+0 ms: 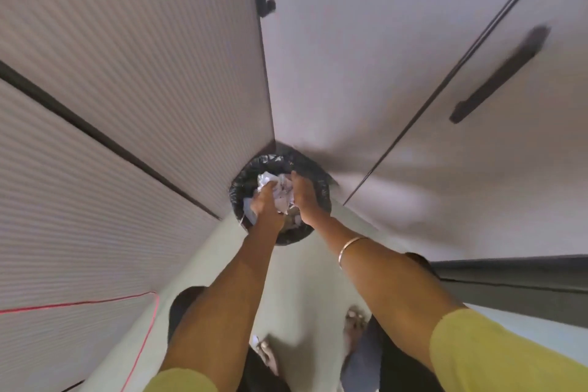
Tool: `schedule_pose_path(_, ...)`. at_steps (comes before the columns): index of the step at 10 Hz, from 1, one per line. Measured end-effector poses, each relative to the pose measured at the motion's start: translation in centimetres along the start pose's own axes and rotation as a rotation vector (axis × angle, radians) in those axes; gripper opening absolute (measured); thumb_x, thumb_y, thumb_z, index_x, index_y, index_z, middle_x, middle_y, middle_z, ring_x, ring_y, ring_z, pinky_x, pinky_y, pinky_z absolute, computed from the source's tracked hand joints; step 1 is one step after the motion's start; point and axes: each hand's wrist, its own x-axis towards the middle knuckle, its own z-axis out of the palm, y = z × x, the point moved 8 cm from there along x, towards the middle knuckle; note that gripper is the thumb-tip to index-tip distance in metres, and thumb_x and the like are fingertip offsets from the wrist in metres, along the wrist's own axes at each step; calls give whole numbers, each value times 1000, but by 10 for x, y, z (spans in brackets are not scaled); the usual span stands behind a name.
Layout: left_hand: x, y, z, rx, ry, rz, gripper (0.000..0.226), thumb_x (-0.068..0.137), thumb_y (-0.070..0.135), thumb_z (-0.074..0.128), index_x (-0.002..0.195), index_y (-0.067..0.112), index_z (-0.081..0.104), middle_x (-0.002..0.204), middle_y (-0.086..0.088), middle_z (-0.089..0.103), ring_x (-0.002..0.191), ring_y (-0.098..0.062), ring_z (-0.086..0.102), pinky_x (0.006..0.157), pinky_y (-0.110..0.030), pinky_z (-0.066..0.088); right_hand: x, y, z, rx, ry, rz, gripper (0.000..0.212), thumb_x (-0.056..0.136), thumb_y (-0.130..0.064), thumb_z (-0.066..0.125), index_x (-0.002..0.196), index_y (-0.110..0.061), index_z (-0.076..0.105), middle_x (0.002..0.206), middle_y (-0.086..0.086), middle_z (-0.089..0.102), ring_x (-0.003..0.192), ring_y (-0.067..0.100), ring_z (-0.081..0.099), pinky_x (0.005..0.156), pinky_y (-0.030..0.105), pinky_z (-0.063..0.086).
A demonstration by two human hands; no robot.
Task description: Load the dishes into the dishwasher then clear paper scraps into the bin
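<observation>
A round bin (313, 173) lined with a black bag stands on the floor in the corner between two cabinet fronts. Both my hands reach down over its mouth. My left hand (265, 204) and my right hand (304, 192) hold a crumpled bunch of white paper scraps (281, 189) between them, just above the bin's opening. The left fingers curl round the wad; the right hand presses against its other side with fingers fairly straight. More white scraps (296, 221) lie inside the bin below my wrists.
A ribbed pale panel (127, 89) rises on the left, smooth cabinet doors with dark bar handles (496, 73) on the right. My bare feet (354, 325) stand on the pale floor. A thin red cord (149, 321) runs down the left panel.
</observation>
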Motion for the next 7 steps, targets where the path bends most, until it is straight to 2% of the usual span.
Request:
schedule_pose_path(1,-3,5,6,-33,63,12,97,53,52,82,135,12,49,108,-6,62,95,-26,61,72,-38,54,27,19,9,-110,10,-27,42,104,-26,32,121,3,58,122,20,63,115,35,59,98,43,47)
schedule_pose_path(2,-45,28,3,-93,227,116,87,81,42,69,150,17,22,131,-9,49,114,-30,52,96,-45,45,38,26,8,-112,59,-39,41,106,-25,31,118,4,57,120,21,63,115,36,58,95,39,46)
schedule_pose_path(3,-59,36,0,-42,281,168,79,83,47,59,151,28,25,141,-16,50,119,-38,53,100,-51,45,20,22,-5,-43,65,-14,46,105,-33,28,126,-1,54,124,18,59,116,33,56,97,37,45)
schedule_pose_path(4,-97,48,-3,25,262,200,57,91,41,53,144,23,44,138,-12,56,120,-34,55,102,-44,46,-11,2,-28,-69,83,-41,42,106,-21,26,119,6,56,119,22,61,111,34,58,88,34,47)
schedule_pose_path(5,-159,82,-7,451,297,388,41,99,18,42,138,11,53,131,-20,60,121,-38,55,98,-44,44,-48,-32,-53,-217,88,-113,39,105,-11,25,92,0,60,103,24,64,93,31,60,73,36,43)
schedule_pose_path(6,-211,99,-4,812,185,492,40,99,15,32,135,4,46,133,-24,54,123,-41,49,100,-54,42,-97,-67,-74,-333,44,-201,38,102,-17,26,65,-16,35,74,10,49,73,22,47,67,34,35)
schedule_pose_path(7,-266,116,-2,1060,22,436,47,98,22,38,139,-1,38,144,-23,42,134,-40,40,109,-53,34,-139,-88,-94,-443,-32,-139,35,101,-29,26,75,-17,46,85,11,57,79,26,55,71,38,46)
